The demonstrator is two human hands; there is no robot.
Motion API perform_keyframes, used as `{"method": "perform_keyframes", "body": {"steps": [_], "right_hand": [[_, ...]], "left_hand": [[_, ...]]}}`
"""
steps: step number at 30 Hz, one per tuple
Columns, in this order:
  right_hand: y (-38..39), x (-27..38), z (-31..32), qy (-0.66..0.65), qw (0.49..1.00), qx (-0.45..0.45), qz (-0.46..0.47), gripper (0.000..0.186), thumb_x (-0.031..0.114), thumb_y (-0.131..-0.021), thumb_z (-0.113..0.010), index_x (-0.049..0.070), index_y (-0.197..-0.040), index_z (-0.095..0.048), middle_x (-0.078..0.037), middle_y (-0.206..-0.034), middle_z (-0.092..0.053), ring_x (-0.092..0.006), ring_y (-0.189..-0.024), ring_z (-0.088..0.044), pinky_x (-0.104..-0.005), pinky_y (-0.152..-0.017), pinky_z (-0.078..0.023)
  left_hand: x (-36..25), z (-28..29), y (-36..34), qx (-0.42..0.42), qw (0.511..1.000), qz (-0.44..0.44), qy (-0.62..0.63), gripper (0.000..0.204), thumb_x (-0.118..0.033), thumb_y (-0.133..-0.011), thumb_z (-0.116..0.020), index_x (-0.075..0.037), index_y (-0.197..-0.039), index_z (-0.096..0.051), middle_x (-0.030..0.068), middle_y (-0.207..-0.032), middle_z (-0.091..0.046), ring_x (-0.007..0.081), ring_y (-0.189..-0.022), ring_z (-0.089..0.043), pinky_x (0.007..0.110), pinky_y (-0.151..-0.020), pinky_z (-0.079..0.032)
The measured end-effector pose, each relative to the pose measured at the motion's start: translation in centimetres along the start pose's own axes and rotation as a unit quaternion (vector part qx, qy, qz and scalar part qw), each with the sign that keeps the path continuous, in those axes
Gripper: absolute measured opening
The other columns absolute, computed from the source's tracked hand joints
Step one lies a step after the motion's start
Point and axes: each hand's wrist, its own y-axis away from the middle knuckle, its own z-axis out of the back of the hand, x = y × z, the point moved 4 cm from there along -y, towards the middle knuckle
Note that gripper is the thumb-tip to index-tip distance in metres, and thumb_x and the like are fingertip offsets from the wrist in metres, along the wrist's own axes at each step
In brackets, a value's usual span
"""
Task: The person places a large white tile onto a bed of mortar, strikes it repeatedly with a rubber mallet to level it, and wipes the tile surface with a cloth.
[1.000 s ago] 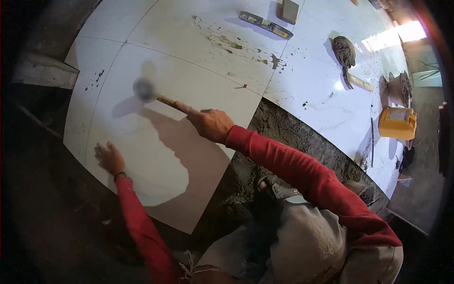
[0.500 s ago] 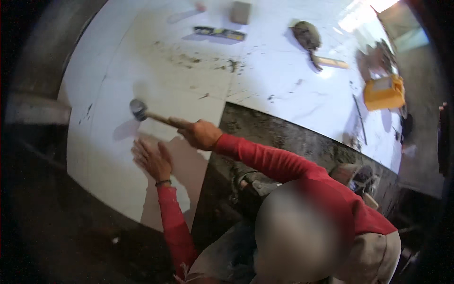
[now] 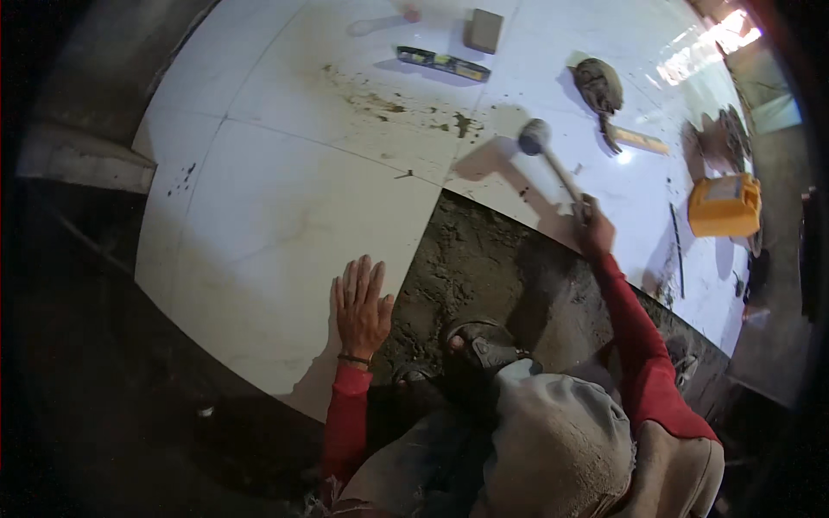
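Observation:
My right hand is closed round the handle of a mallet with a dark, rounded head. The mallet is over the white tiles right of the bare patch, casting a shadow, and whether it touches them I cannot tell. My left hand lies flat, fingers stretched out, near the right edge of a large white floor tile. Beside that edge is a bare patch of dark wet mortar, where my sandalled foot rests.
Farther off lie a spirit level, a grey block, a dark crumpled bundle and a light wooden strip. To the right are a yellow jug and a thin dark rod. Mortar crumbs dot the tiles.
My right hand has swung the mallet from above the left tile over to the right. My left hand has moved right, toward the tile's edge. The view has shifted slightly.

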Motion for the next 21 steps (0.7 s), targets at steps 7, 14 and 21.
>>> {"method": "perform_keyframes", "body": {"steps": [7, 14, 21], "right_hand": [[-7.1, -2.9, 1.9, 0.065, 0.987, -0.005, 0.146, 0.033, 0.038, -0.091, -0.066, 0.010, -0.108, -0.061, -0.013, -0.097, -0.062, -0.0333, -0.098, -0.059, -0.0473, -0.083, -0.046], [-24.6, 0.0, 1.9, 0.258, 0.945, -0.203, 0.001, 0.089, 0.059, -0.079, -0.071, 0.015, -0.149, -0.037, -0.027, -0.141, -0.048, -0.0460, -0.132, -0.042, -0.0510, -0.109, -0.036], [-31.8, -2.8, -2.4, 0.142, 0.989, 0.051, -0.005, 0.084, 0.046, -0.079, -0.072, 0.008, -0.147, -0.040, -0.021, -0.119, -0.067, -0.0313, -0.107, -0.067, -0.0397, -0.092, -0.052]], "left_hand": [[11.5, 2.3, 5.8, -0.080, 0.966, 0.236, -0.068, 0.056, -0.047, -0.105, -0.029, -0.019, -0.152, -0.037, 0.0130, -0.161, -0.025, 0.0339, -0.150, -0.019, 0.057, -0.119, -0.012], [14.6, 2.6, 9.3, -0.112, 0.897, 0.418, -0.091, 0.061, -0.050, -0.105, -0.021, -0.017, -0.156, -0.025, 0.0141, -0.163, -0.016, 0.0332, -0.151, -0.011, 0.056, -0.119, -0.010], [0.8, 2.7, -2.0, -0.074, 0.990, 0.114, 0.049, 0.054, -0.021, -0.088, -0.070, -0.004, -0.136, -0.053, 0.0202, -0.145, -0.047, 0.0391, -0.136, -0.042, 0.051, -0.110, -0.035]]}}
